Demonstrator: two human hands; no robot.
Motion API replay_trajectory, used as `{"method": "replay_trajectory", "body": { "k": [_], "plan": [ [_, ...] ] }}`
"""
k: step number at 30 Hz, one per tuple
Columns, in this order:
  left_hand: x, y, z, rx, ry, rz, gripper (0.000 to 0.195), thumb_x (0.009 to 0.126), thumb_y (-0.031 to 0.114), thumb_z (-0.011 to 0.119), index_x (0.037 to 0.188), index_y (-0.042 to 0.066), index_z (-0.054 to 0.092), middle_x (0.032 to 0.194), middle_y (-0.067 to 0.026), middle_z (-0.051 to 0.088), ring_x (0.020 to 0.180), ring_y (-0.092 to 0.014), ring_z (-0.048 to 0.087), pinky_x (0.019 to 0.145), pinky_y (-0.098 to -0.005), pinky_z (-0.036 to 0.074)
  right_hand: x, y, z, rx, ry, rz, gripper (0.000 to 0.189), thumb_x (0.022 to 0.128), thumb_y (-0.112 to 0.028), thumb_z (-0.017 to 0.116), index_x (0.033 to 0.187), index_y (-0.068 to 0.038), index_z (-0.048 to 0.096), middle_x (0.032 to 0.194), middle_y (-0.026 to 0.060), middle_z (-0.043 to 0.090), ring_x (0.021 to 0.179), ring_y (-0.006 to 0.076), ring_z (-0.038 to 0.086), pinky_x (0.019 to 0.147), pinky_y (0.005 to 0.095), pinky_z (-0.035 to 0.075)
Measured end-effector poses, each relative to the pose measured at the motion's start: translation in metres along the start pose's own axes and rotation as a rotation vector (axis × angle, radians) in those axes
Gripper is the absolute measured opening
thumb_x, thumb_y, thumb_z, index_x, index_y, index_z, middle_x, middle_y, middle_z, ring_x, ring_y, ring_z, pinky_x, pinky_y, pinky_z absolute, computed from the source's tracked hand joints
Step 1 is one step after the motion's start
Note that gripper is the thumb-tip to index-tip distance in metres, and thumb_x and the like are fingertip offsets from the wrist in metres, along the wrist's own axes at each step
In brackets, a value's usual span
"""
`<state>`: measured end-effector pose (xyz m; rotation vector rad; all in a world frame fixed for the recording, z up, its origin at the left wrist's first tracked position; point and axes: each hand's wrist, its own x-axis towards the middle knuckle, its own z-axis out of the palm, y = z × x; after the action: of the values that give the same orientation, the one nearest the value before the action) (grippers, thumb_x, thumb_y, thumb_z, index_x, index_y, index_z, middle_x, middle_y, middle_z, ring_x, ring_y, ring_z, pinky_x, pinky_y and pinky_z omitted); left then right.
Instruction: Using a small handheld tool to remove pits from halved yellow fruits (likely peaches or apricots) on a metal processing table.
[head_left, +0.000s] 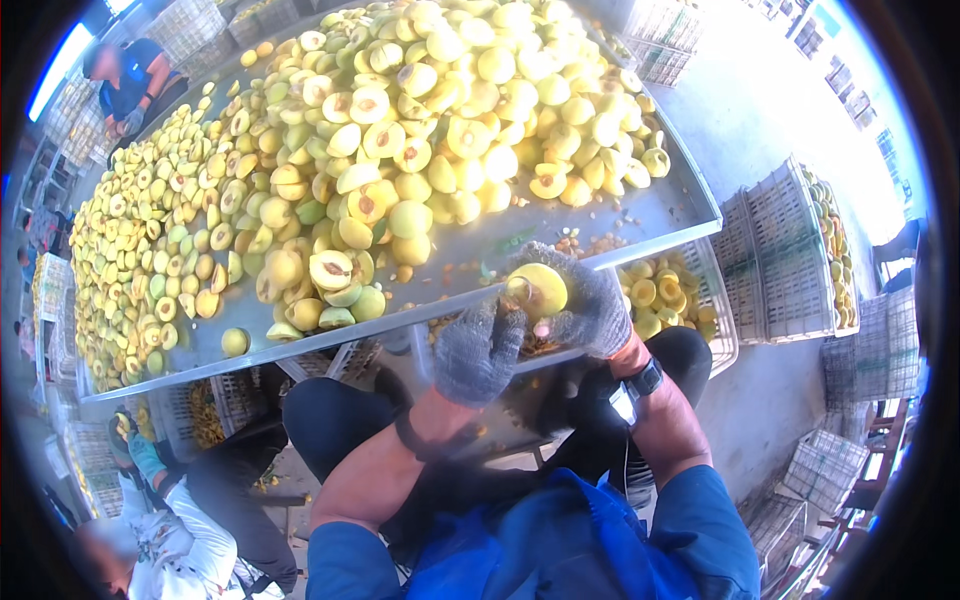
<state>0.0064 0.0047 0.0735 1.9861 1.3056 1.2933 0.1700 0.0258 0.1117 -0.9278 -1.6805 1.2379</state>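
Observation:
A yellow stone fruit (546, 289) is gripped in my right hand (596, 311), which wears a grey knit glove. Gloved alike, my left hand (480, 351) has its fingers bent close against the fruit's left side; whether they hold something small there cannot be made out. Both hands are at the near rim of a metal table (442, 306). Beyond them rises a large heap of yellow-green fruit (412, 150), much of it halved, some with the stones showing. Below my right hand, a crate of pitted fruit halves (664, 292) stands under the rim.
Stacked plastic crates (784, 259) of fruit stand to the right. More crates (829, 465) lie at lower right. A co-worker (165, 517) sits at lower left with a gloved hand on fruit; another person (131, 82) works across the table. Loose fruit stones (600, 244) lie near the rim.

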Motion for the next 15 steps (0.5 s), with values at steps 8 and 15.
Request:
{"method": "replay_trajectory", "body": {
  "k": [8,15],
  "plan": [
    [0.002,0.01,0.004,-0.078,-0.051,0.011,0.016,0.075,0.014,0.058,0.081,0.0,0.058,0.066,-0.0164,0.057,0.059,-0.032,0.055,0.054,-0.0369,0.044,-0.006,0.021,-0.006,0.468,0.073,0.136,0.059,0.073,-0.025,0.062,0.12,0.002,0.039,0.112,0.0107,0.049,0.103,0.0178,0.046,0.089,0.0309,0.035],
    [-0.002,0.011,0.008,0.026,-0.097,-0.009,0.018,0.075,0.018,0.059,0.08,0.001,0.057,0.064,-0.0151,0.055,0.056,-0.031,0.054,0.05,-0.0382,0.042,-0.011,0.034,0.003,0.714,0.138,0.284,0.042,0.082,-0.026,0.05,0.113,0.002,0.045,0.101,0.0093,0.054,0.093,0.0149,0.051,0.082,0.0274,0.04]
  ]
}}
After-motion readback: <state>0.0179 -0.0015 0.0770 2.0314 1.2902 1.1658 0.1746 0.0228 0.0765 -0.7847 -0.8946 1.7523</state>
